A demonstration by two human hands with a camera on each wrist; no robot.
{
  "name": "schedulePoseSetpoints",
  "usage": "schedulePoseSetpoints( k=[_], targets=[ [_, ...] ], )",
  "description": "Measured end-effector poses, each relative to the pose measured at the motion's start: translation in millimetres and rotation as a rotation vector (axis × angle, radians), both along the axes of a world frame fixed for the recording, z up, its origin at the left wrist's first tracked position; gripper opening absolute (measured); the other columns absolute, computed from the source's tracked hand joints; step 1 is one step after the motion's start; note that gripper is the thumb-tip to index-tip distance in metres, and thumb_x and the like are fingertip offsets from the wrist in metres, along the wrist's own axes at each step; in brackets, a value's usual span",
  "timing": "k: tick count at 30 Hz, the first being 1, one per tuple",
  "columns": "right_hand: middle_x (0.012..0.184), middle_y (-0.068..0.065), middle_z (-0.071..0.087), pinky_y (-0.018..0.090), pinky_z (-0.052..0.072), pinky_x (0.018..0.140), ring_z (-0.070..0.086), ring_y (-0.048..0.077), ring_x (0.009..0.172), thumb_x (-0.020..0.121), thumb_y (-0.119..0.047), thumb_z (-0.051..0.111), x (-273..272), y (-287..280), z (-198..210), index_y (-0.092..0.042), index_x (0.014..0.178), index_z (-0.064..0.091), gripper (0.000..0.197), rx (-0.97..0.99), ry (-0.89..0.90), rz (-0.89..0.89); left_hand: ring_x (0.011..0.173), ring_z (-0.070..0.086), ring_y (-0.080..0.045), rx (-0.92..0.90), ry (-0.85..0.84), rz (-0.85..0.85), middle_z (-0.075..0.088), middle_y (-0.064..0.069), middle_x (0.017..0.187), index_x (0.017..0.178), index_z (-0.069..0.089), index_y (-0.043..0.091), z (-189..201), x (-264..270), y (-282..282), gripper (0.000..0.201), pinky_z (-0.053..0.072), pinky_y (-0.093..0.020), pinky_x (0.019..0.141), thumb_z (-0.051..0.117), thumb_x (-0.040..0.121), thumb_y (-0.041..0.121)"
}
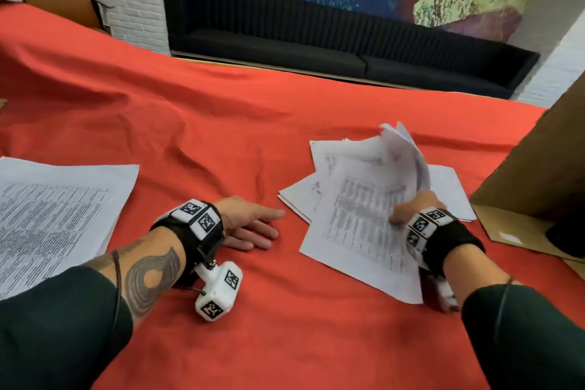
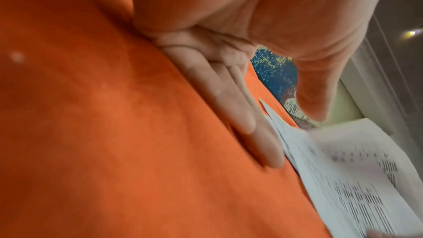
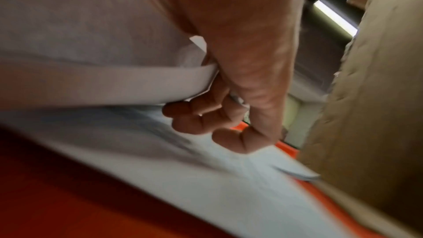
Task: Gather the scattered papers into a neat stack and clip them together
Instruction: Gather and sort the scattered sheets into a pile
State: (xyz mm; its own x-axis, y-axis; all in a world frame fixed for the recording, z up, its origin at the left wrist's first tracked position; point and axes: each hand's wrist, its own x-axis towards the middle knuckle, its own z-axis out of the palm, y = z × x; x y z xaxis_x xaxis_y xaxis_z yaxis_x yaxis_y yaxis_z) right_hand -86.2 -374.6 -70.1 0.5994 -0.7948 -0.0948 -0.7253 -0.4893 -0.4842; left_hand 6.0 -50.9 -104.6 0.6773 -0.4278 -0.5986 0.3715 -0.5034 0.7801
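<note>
Several printed white sheets (image 1: pixel 357 199) lie fanned and overlapping on the red cloth at centre right. My right hand (image 1: pixel 411 209) grips a bundle of them, some curled upward; in the right wrist view its fingers (image 3: pixel 199 118) curl under the folded paper (image 3: pixel 114 86). My left hand (image 1: pixel 253 225) lies flat on the cloth with straight fingers, just left of the sheets; the left wrist view shows its fingers (image 2: pixel 228 108) beside the paper edge (image 2: pixel 343 169). A second pile of printed pages (image 1: pixel 53 215) sits at the far left. No clip shows.
The red cloth (image 1: pixel 205 123) covers the whole table. A brown cardboard box (image 1: pixel 538 174) with an open flap stands at the right edge, close to my right hand. A black sofa (image 1: pixel 316 41) and a painted wall lie beyond the table.
</note>
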Motion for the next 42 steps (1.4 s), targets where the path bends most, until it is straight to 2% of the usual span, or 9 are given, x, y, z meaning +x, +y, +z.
schedulePoseSetpoints(
  k=[3, 8, 10, 13, 21, 29, 33, 37, 42],
  targets=[
    [0.107, 0.008, 0.066, 0.035, 0.054, 0.094, 0.065, 0.029, 0.109, 0.092, -0.033, 0.072, -24.4, -27.1, 2.2, -0.01, 0.127, 0.065, 0.043, 0.031, 0.117, -0.051, 0.074, 0.078, -0.011, 0.034, 0.01, 0.011, 0.082, 0.004, 0.092, 0.111, 0.067, 0.018, 5.7, 2.4, -4.4, 0.041, 0.055, -0.02, 0.054, 0.078, 0.086, 0.048],
    [0.099, 0.017, 0.062, 0.027, 0.037, 0.055, 0.057, 0.026, 0.075, 0.05, -0.024, 0.103, -31.7, -67.4, 5.9, 0.009, 0.111, 0.062, 0.081, 0.101, 0.267, -0.109, 0.076, 0.069, -0.027, 0.291, -0.492, -0.02, 0.073, -0.008, 0.085, 0.095, 0.072, 0.011, 14.0, 40.2, -36.8, 0.044, 0.058, -0.033, 0.073, 0.082, 0.08, 0.051],
    [0.106, 0.019, 0.065, 0.029, 0.038, 0.059, 0.059, 0.03, 0.084, 0.046, -0.032, 0.103, -25.1, -70.8, 7.5, 0.009, 0.117, 0.06, 0.092, 0.187, 0.192, -0.117, 0.104, 0.068, -0.029, 0.402, -0.608, -0.166, 0.072, -0.006, 0.113, 0.113, 0.07, 0.009, 20.3, 52.8, -56.7, 0.068, 0.054, -0.036, 0.096, 0.073, 0.079, 0.068],
    [0.125, 0.019, 0.064, 0.032, 0.043, 0.079, 0.059, 0.032, 0.104, 0.056, -0.03, 0.1, -7.8, -62.0, 3.2, 0.003, 0.124, 0.061, 0.085, 0.197, 0.068, 0.027, 0.097, 0.063, -0.029, 0.482, -0.632, -0.325, 0.069, -0.007, 0.112, 0.107, 0.066, 0.007, 24.4, 64.6, -87.6, 0.078, 0.049, -0.034, 0.08, 0.06, 0.081, 0.08],
    [0.082, -0.004, 0.07, 0.004, 0.042, 0.055, 0.064, 0.008, 0.073, 0.068, -0.007, 0.091, 37.2, 25.3, -9.6, -0.017, 0.094, 0.078, 0.031, 0.299, -0.06, 0.488, 0.109, 0.069, -0.029, 0.191, -0.622, -0.23, 0.074, -0.013, 0.121, 0.119, 0.073, 0.006, 18.0, 62.7, -94.5, 0.037, 0.054, -0.034, 0.091, 0.077, 0.089, 0.028],
    [0.123, 0.008, 0.057, 0.046, 0.056, 0.089, 0.062, 0.028, 0.101, 0.07, -0.03, 0.091, 17.6, 37.0, 15.6, -0.019, 0.128, 0.053, 0.07, 0.63, -0.354, 0.145, 0.077, 0.065, -0.004, -0.458, -0.776, -0.251, 0.074, -0.001, 0.092, 0.106, 0.068, 0.001, 100.3, 31.9, -36.7, 0.023, 0.057, -0.024, 0.075, 0.076, 0.086, -0.008],
    [0.13, 0.018, 0.049, 0.058, 0.054, 0.095, 0.062, 0.045, 0.106, 0.052, -0.053, 0.089, -2.5, 62.2, 52.0, -0.02, 0.13, 0.049, 0.094, 1.022, -0.466, 0.1, 0.08, 0.07, -0.007, -0.65, -0.782, -0.354, 0.078, 0.003, 0.092, 0.103, 0.07, 0.005, 154.5, 5.3, -6.3, 0.035, 0.06, -0.023, 0.078, 0.085, 0.073, -0.003],
    [0.119, 0.01, 0.07, 0.043, 0.055, 0.092, 0.074, 0.029, 0.091, 0.083, -0.045, 0.071, -16.6, 90.9, 93.7, -0.018, 0.127, 0.067, 0.052, 1.315, -0.842, 0.328, 0.086, 0.073, -0.011, -0.821, -0.708, -0.297, 0.08, 0.0, 0.098, 0.097, 0.079, 0.014, 170.3, -10.9, 19.7, 0.049, 0.061, -0.028, 0.083, 0.097, 0.056, 0.031],
    [0.135, 0.017, 0.062, 0.059, 0.043, 0.111, 0.059, 0.037, 0.126, 0.098, -0.017, 0.052, -20.8, 105.3, 126.8, -0.007, 0.142, 0.054, 0.046, 1.495, -1.102, 0.573, 0.086, 0.072, -0.008, -0.688, -0.741, -0.282, 0.08, -0.001, 0.098, 0.095, 0.082, 0.007, 154.0, -11.1, 54.7, 0.054, 0.06, -0.024, 0.084, 0.1, 0.047, 0.028]
  ],
)
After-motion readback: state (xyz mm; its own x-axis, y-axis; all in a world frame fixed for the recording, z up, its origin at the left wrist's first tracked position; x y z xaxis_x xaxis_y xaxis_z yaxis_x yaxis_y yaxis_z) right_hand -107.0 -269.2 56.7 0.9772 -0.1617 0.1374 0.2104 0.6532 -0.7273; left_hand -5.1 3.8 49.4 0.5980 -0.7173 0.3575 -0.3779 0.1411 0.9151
